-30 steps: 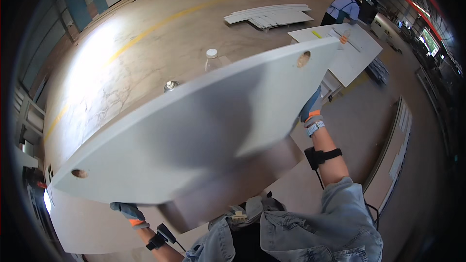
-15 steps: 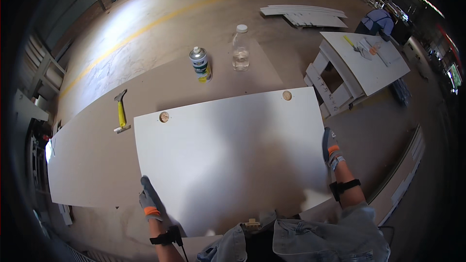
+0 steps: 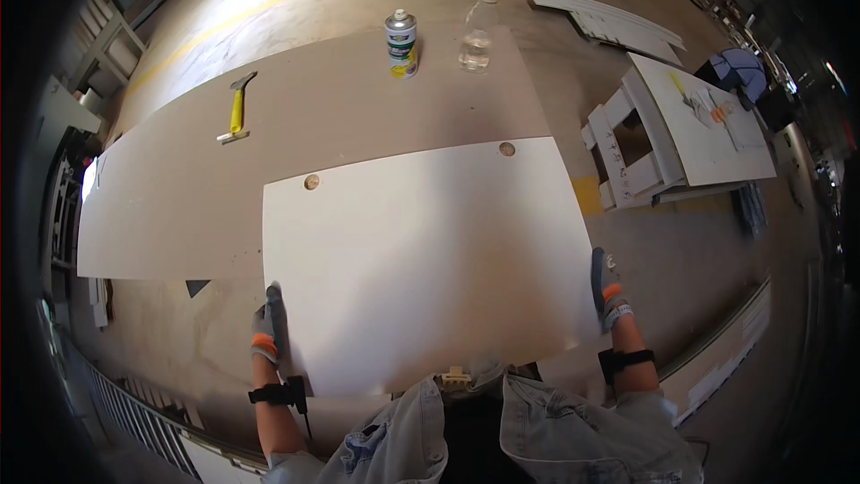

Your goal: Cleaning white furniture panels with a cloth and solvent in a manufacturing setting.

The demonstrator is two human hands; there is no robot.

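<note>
A white board (image 3: pixel 403 242) with two round drilled holes near its far edge lies in front of me, its far part over the larger table board. My left hand (image 3: pixel 270 318), in a grey glove with an orange band, grips the board's left edge. On the opposite edge my right hand (image 3: pixel 607 282), gloved alike, is closed round the board. The fingers under the board are hidden on both sides. My shadow falls across the white surface.
On the large brownish table board (image 3: pixel 179 188) lie a yellow-handled scraper (image 3: pixel 237 108), a spray can (image 3: pixel 402 45) and a clear bottle (image 3: pixel 477 36) part-filled with liquid. At right stands a white-topped stand (image 3: pixel 708 125) with tools. A person (image 3: pixel 739 72) bends behind it. White panels (image 3: pixel 609 22) lie on the floor.
Both hands have drawn the white board toward me, away from the spray can, bottle and scraper. My view has also shifted, and more of the table board shows beyond the white one.
</note>
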